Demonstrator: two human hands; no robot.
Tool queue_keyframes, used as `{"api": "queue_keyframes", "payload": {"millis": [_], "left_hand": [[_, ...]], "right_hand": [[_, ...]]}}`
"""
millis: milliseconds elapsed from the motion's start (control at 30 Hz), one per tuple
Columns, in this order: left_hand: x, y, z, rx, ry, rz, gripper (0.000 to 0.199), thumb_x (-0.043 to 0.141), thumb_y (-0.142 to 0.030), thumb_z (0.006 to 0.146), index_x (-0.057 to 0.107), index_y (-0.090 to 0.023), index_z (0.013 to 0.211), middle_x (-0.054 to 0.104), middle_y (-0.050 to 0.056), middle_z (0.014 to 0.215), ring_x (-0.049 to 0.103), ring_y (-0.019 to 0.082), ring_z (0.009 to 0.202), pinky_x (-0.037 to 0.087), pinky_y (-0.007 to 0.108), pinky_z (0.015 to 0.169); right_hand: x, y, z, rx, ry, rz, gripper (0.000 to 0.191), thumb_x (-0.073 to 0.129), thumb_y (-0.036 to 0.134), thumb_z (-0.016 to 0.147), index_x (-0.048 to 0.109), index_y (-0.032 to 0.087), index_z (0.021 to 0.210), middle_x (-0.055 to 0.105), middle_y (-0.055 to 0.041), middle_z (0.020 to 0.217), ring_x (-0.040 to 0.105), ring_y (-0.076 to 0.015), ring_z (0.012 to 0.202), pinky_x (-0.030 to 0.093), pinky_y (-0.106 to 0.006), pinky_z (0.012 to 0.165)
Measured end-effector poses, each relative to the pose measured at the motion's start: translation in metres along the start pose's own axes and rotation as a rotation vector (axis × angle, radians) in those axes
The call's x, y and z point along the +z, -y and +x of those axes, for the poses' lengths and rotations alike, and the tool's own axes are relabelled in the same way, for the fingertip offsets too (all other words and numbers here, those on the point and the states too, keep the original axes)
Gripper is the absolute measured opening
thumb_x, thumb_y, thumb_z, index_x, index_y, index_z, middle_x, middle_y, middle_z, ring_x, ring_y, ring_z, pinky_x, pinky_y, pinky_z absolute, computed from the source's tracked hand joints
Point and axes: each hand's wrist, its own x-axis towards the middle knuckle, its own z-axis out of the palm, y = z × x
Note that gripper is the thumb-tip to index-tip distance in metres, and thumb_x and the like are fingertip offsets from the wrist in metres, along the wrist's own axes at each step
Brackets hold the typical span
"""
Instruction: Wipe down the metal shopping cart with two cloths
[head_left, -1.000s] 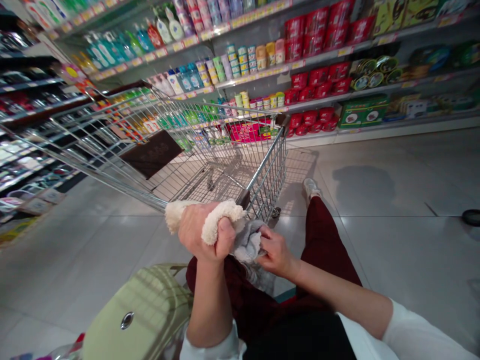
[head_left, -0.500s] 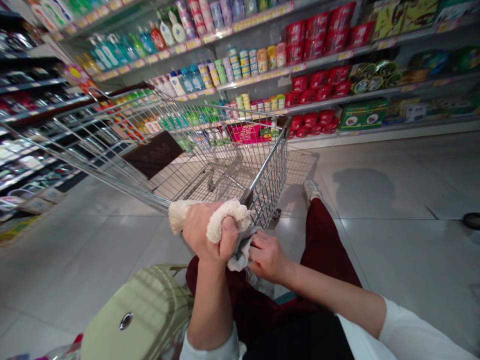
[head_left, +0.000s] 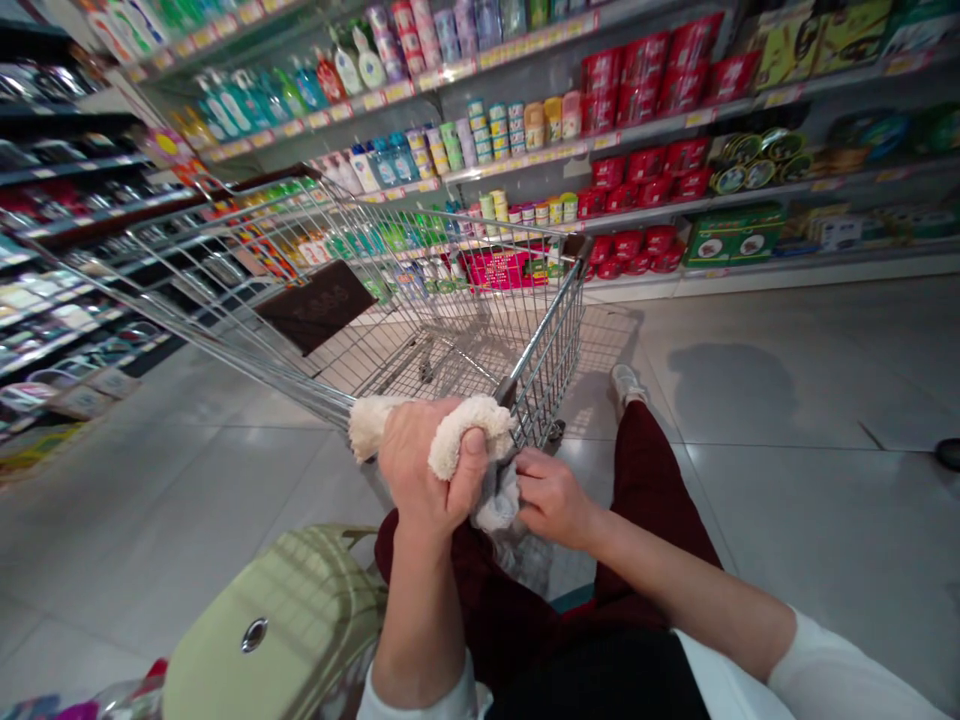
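My left hand [head_left: 426,462] is closed round a fluffy cream cloth [head_left: 469,425], pressed against the top rail of a wire shopping cart [head_left: 551,325] near its corner. One end of the cloth sticks out on the left of my fist. Just to the right and lower, my right hand [head_left: 551,500] has its fingers curled onto a grey cloth [head_left: 497,490] that hangs below the left fist. Whether the grey and cream parts are one cloth I cannot tell. The cart's basket holds nothing that I can make out, and a brown panel [head_left: 315,305] is fixed on its far side.
A pale green bin-like container [head_left: 277,620] with a round metal ring stands at lower left. Beyond the cart runs a store shelf [head_left: 645,215] with bottles and red tubs. Another shelf [head_left: 67,240] stands at left. My outstretched leg [head_left: 652,480] lies on the tiled floor [head_left: 780,500].
The view has shifted slightly, so cart and hands appear a little further right. My right hand has moved slightly up the grey cloth. Both hands keep their hold.
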Motion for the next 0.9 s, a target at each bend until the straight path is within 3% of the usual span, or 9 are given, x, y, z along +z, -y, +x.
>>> {"api": "queue_keyframes", "payload": {"millis": [100, 267, 333, 367, 500, 567, 700, 900], "left_hand": [[0.002, -0.002, 0.001, -0.011, -0.031, -0.023, 0.025, 0.047, -0.037, 0.095, 0.065, -0.019, 0.094, 0.067, 0.006, 0.083, 0.056, 0.020, 0.077, 0.039, 0.035, 0.075], [0.005, -0.002, 0.002, 0.002, -0.064, -0.036, 0.020, 0.051, -0.034, 0.094, 0.064, -0.019, 0.094, 0.066, 0.005, 0.081, 0.055, 0.019, 0.075, 0.038, 0.035, 0.074], [0.006, -0.002, 0.003, 0.018, -0.076, -0.037, 0.020, 0.051, -0.034, 0.093, 0.064, -0.019, 0.093, 0.065, 0.004, 0.080, 0.054, 0.018, 0.074, 0.038, 0.034, 0.073], [0.006, -0.001, 0.003, 0.021, -0.081, -0.034, 0.020, 0.050, -0.034, 0.094, 0.064, -0.019, 0.093, 0.064, 0.004, 0.079, 0.054, 0.018, 0.073, 0.038, 0.034, 0.072], [0.008, 0.000, 0.001, 0.027, -0.117, 0.003, 0.024, 0.048, -0.037, 0.094, 0.063, -0.018, 0.092, 0.063, 0.004, 0.079, 0.054, 0.018, 0.073, 0.039, 0.034, 0.072], [0.008, 0.001, 0.000, 0.019, -0.133, 0.014, 0.025, 0.047, -0.037, 0.094, 0.063, -0.018, 0.092, 0.062, 0.004, 0.078, 0.054, 0.018, 0.072, 0.039, 0.034, 0.071], [0.009, 0.004, -0.003, 0.016, -0.145, -0.003, 0.022, 0.049, -0.035, 0.093, 0.063, -0.019, 0.091, 0.061, 0.004, 0.076, 0.053, 0.018, 0.070, 0.038, 0.034, 0.070], [0.009, 0.003, 0.000, 0.050, -0.144, -0.001, 0.018, 0.050, -0.032, 0.092, 0.062, -0.019, 0.092, 0.061, 0.004, 0.077, 0.053, 0.018, 0.070, 0.037, 0.034, 0.070]], "right_hand": [[-0.021, -0.001, 0.007, 0.081, -0.053, 0.086, 0.022, 0.047, 0.003, 0.082, 0.058, 0.018, 0.069, 0.060, -0.0025, 0.078, 0.056, -0.0107, 0.074, 0.046, -0.022, 0.064], [-0.062, 0.008, 0.044, 0.202, -0.468, 0.035, 0.025, 0.062, 0.005, 0.082, 0.069, 0.025, 0.097, 0.068, -0.0012, 0.099, 0.066, -0.0123, 0.090, 0.054, -0.025, 0.080], [-0.067, 0.009, 0.060, 0.188, -0.605, -0.036, 0.027, 0.063, 0.008, 0.083, 0.069, 0.027, 0.101, 0.068, -0.0008, 0.102, 0.066, -0.0139, 0.096, 0.055, -0.029, 0.087], [-0.065, 0.008, 0.066, 0.168, -0.616, -0.073, 0.027, 0.061, 0.010, 0.084, 0.068, 0.028, 0.104, 0.068, -0.0014, 0.107, 0.066, -0.0148, 0.100, 0.054, -0.031, 0.091], [-0.044, 0.005, 0.077, -0.014, -0.359, -0.091, 0.035, 0.048, 0.023, 0.091, 0.057, 0.024, 0.124, 0.062, -0.0081, 0.128, 0.056, -0.0209, 0.125, 0.050, -0.040, 0.103], [-0.035, 0.003, 0.077, -0.055, -0.290, -0.112, 0.035, 0.043, 0.031, 0.092, 0.054, 0.022, 0.124, 0.062, -0.0102, 0.127, 0.054, -0.0231, 0.129, 0.044, -0.046, 0.110], [-0.033, -0.001, 0.080, -0.003, -0.269, -0.193, 0.028, 0.039, 0.040, 0.095, 0.058, 0.026, 0.110, 0.067, -0.0055, 0.107, 0.062, -0.0219, 0.112, 0.027, -0.052, 0.120], [-0.039, -0.018, 0.093, -0.108, -0.283, -0.118, 0.029, 0.038, 0.044, 0.097, 0.061, 0.025, 0.099, 0.065, -0.0027, 0.095, 0.062, -0.0200, 0.098, 0.023, -0.051, 0.121]]}}
